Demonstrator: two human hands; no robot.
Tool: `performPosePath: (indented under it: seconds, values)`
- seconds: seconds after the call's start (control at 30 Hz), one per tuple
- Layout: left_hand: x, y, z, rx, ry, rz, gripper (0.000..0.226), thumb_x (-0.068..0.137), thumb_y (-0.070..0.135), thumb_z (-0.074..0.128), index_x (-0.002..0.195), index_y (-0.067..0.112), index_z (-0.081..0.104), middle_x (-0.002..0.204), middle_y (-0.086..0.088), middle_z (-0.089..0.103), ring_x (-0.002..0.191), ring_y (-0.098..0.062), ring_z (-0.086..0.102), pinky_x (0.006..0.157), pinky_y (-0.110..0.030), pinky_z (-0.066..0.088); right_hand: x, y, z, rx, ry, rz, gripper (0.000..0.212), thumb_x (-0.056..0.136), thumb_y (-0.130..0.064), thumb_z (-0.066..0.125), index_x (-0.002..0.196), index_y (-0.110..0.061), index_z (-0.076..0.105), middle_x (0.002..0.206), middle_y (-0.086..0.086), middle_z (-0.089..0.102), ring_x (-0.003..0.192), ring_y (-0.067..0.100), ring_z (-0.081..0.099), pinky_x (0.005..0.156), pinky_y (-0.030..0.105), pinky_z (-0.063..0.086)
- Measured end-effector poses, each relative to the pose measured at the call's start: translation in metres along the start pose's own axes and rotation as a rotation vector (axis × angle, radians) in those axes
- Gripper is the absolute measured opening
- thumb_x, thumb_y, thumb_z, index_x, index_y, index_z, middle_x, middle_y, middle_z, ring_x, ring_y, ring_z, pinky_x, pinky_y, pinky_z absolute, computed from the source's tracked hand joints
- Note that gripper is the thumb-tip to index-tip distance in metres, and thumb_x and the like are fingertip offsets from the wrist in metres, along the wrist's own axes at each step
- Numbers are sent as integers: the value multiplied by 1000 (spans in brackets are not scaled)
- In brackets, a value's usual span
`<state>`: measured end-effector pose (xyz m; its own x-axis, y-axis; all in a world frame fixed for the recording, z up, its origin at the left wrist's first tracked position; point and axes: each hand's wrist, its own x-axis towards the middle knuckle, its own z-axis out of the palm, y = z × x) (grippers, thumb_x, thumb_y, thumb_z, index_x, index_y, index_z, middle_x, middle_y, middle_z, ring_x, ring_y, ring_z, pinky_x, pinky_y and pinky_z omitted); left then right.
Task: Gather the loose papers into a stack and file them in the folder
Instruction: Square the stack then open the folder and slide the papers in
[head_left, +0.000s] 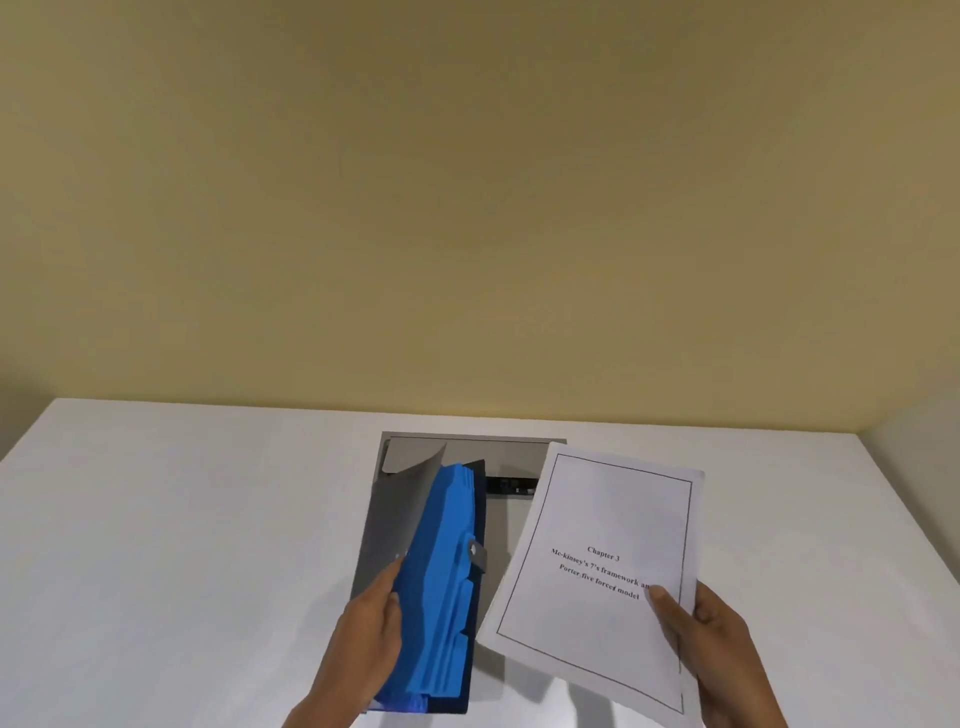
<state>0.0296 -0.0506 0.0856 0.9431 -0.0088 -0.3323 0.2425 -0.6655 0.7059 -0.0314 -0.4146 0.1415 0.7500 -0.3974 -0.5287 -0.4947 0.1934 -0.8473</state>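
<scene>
White table (182, 519), left hand (366, 631) fingers around the open folder (441, 582), right hand (719, 644) fingers pinching papers (597, 566)

A plain office or study corner; a white table (182, 519) set against a bare yellow wall (467, 208); an expanding folder (441, 571) and printed papers (597, 571) near its far edge.

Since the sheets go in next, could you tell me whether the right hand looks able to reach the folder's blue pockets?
Probably yes: the left hand holds the folder open, and the right hand holds the papers just beside it, with nothing between.
</scene>
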Motion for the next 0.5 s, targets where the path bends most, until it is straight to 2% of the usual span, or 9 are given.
performPosePath:
  seconds: [0.07,0.13,0.23,0.3,0.33,0.4,0.5]
  values:
    - [-4,12,8,-44,-39,2,49,109,20,42,158,26,38,150,0,57,128,-17,62,113,-31,45,-5,-16,-9,-16,-20,-16,13,98,-13,75,104,-20,85,106,9,86,86,19,84,60,23,63]
    - [-8,22,14,-98,-69,10,49,109,17,42,157,26,39,149,2,57,125,-11,60,113,-27,43,-9,-31,-15,-35,-76,-26,13,98,-15,75,107,-19,84,108,10,85,90,20,84,64,25,64]
    - [-11,32,20,-169,-84,7,48,109,12,43,156,23,42,144,6,58,123,-8,58,108,-14,43,-14,-51,-16,-89,-168,-47,16,100,-18,73,112,-20,82,112,10,84,97,27,83,71,33,65]
    - [-13,38,23,-211,-82,-8,47,108,10,43,154,21,45,140,7,60,123,-11,60,98,-2,42,-17,-61,-11,-158,-218,-76,16,101,-18,71,114,-23,81,112,9,84,95,26,83,74,34,64]
    - [-15,41,24,-232,-82,-16,46,108,9,43,153,21,46,138,8,61,122,-12,60,96,-2,42,-17,-65,-7,-202,-242,-93,17,102,-18,71,114,-25,81,112,7,84,93,24,82,74,31,63]
    - [-17,45,26,-253,-84,-25,46,109,10,44,153,20,47,140,5,62,125,-15,62,102,-13,46,-17,-73,3,-286,-271,-120,17,101,-18,71,111,-27,82,109,6,85,87,20,77,76,29,59]
    - [-19,49,28,-275,-89,-30,43,108,10,44,150,20,50,141,2,64,125,-18,63,103,-22,50,-15,-80,21,-396,-265,-154,15,98,-18,75,108,-28,82,109,-3,85,99,18,81,90,36,61]
